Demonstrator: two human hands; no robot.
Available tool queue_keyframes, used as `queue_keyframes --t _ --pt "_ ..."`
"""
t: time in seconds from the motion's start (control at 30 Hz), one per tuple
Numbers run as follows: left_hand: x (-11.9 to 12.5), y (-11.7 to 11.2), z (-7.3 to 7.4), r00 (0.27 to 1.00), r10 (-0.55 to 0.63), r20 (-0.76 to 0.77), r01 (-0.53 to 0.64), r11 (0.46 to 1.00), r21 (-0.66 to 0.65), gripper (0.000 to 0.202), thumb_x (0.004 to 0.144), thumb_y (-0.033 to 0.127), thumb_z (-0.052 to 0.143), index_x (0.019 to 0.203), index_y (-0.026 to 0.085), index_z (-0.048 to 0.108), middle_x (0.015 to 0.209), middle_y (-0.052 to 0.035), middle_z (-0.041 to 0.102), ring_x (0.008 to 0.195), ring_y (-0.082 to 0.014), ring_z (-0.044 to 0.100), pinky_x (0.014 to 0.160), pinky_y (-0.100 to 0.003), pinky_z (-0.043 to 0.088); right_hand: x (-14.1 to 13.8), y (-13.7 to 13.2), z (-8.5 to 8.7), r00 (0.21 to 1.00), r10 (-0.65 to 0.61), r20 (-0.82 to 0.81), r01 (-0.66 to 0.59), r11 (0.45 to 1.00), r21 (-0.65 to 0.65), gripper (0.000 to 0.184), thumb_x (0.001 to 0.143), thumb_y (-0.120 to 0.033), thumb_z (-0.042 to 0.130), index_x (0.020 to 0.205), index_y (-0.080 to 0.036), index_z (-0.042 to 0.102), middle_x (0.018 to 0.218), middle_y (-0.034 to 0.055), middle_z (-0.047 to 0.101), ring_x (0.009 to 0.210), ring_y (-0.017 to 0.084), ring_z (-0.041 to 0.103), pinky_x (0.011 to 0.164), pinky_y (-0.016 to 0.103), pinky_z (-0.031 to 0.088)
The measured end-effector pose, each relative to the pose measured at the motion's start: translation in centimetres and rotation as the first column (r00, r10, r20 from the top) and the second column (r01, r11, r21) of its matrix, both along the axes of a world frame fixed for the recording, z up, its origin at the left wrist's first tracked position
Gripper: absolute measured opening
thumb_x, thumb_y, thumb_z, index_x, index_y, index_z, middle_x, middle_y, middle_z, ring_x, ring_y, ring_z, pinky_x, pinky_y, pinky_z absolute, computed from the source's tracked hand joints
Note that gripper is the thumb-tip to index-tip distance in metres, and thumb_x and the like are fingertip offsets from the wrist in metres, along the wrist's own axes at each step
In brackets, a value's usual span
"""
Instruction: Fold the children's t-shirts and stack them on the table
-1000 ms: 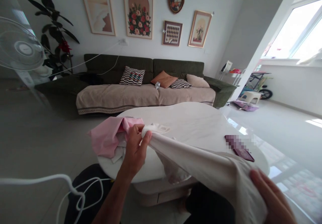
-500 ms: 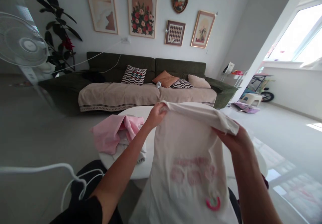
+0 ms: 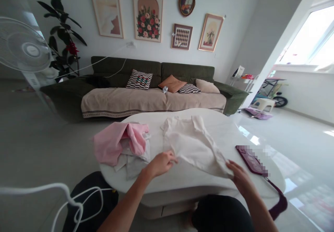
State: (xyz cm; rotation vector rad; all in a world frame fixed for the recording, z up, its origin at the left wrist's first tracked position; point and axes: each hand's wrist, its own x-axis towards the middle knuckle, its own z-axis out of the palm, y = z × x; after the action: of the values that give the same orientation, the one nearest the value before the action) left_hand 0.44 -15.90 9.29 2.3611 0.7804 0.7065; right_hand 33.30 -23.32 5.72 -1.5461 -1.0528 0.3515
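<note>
A white shirt (image 3: 193,141) lies spread on the white oval table (image 3: 219,120), its narrower end toward the sofa and its wide hem toward me. My left hand (image 3: 160,163) pinches the hem's left corner. At the right corner, my right hand (image 3: 238,174) grips the fabric between thumb and fingers. The hem is drawn out between both hands, and soft folds run across the cloth. No print shows on the side facing up. To the left, a pink garment (image 3: 112,143) is heaped over pale folded clothes (image 3: 138,164).
A dark red pouch with a strap (image 3: 252,160) rests at the table's right side. White cable (image 3: 65,190) loops at lower left, near a fan (image 3: 31,49). Beyond the table stands a green sofa (image 3: 188,70) with cushions.
Both hands have come down from holding the shirt up in front of me. The shirt now lies on the table, and its pink print is out of sight. The pouch has come into view.
</note>
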Motion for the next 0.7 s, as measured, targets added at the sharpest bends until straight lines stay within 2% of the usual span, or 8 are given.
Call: queue_keyframes --t 0.07,0.13,0.17,0.27,0.37,0.43,0.53,0.7 --pt "-0.5 -1.1 -3.6 0.998 0.013 -0.058 -0.017 0.996 -0.082 0.027 0.075 0.013 0.047 0.083 0.025 0.070 0.090 -0.0045 0.063 0.081 -0.0184 0.058 0.079 -0.028 0.042 -0.1 -0.8 -3.1 0.994 -0.054 0.095 0.070 0.982 -0.175 0.033 0.056 -0.044 0.059 0.073 -0.016 0.062 0.051 0.0037 0.057 0.046 0.022 0.055 0.050 0.040 0.046" --pt "-1.3 -1.8 -5.3 0.972 0.224 -0.070 -0.224 0.974 -0.006 0.026 0.075 0.016 0.049 0.089 0.027 0.069 0.105 -0.0052 0.061 0.100 -0.0229 0.052 0.093 -0.037 0.034 -0.6 -0.7 -5.0 0.954 -0.042 0.297 0.128 0.953 -0.275 0.042 0.063 -0.048 0.051 0.086 -0.014 0.062 0.066 0.0079 0.061 0.058 0.024 0.059 0.061 0.042 0.047" --pt "-1.9 -1.9 -5.4 0.925 0.376 -0.057 -0.371 0.926 0.073 0.027 0.076 0.018 0.050 0.093 0.028 0.067 0.114 -0.0056 0.057 0.111 -0.0250 0.045 0.099 -0.042 0.027 -1.1 -0.3 -5.7 0.913 0.001 0.407 0.128 0.949 -0.289 0.046 0.068 -0.049 0.045 0.095 -0.014 0.060 0.079 0.0110 0.062 0.071 0.024 0.060 0.070 0.042 0.047" --pt "-4.3 -1.3 -4.4 0.641 0.767 0.033 -0.745 0.611 0.268 0.033 0.081 0.027 0.046 0.111 0.027 0.059 0.134 -0.0084 0.040 0.128 -0.0300 0.023 0.102 -0.052 0.011 -3.5 1.8 -6.6 0.755 0.173 0.632 0.042 0.950 -0.310 0.052 0.077 -0.051 0.035 0.112 -0.018 0.055 0.119 0.0133 0.050 0.112 0.027 0.046 0.092 0.042 0.037" --pt "-7.0 0.5 -3.7 0.281 0.956 0.081 -0.937 0.255 0.240 0.054 0.081 0.045 0.043 0.131 0.024 0.040 0.143 -0.0141 0.019 0.130 -0.0388 0.009 0.096 -0.062 0.013 -6.3 3.8 -7.4 0.640 0.268 0.720 0.112 0.895 -0.432 0.057 0.078 -0.057 0.035 0.127 -0.028 0.044 0.139 0.0085 0.031 0.129 0.033 0.020 0.095 0.054 0.027" --pt "-8.4 1.8 -4.6 0.141 0.989 -0.039 -0.984 0.144 0.102 0.066 0.077 0.057 0.043 0.133 0.022 0.036 0.144 -0.0183 0.014 0.127 -0.0456 0.010 0.089 -0.068 0.017 -7.4 4.4 -8.4 0.603 0.314 0.733 0.177 0.844 -0.507 0.061 0.078 -0.060 0.033 0.132 -0.031 0.036 0.142 0.0075 0.025 0.130 0.037 0.011 0.093 0.061 0.023" --pt "-9.0 3.8 -7.3 0.161 0.960 -0.228 -0.987 0.161 -0.021 0.064 0.074 0.061 0.045 0.123 0.019 0.049 0.139 -0.0209 0.025 0.123 -0.0478 0.019 0.087 -0.069 0.016 -7.9 4.5 -9.9 0.564 0.342 0.751 0.223 0.813 -0.538 0.064 0.078 -0.062 0.030 0.135 -0.032 0.029 0.143 0.0077 0.023 0.130 0.038 0.008 0.093 0.063 0.018" --pt "-7.6 5.7 -10.2 0.316 0.939 -0.135 -0.945 0.325 0.043 0.059 0.073 0.053 0.052 0.116 0.014 0.054 0.134 -0.0208 0.034 0.124 -0.0464 0.018 0.093 -0.066 0.008 -7.8 4.6 -10.7 0.539 0.316 0.781 0.258 0.821 -0.510 0.064 0.078 -0.063 0.030 0.135 -0.033 0.028 0.145 0.0065 0.020 0.131 0.036 0.005 0.096 0.061 0.014"
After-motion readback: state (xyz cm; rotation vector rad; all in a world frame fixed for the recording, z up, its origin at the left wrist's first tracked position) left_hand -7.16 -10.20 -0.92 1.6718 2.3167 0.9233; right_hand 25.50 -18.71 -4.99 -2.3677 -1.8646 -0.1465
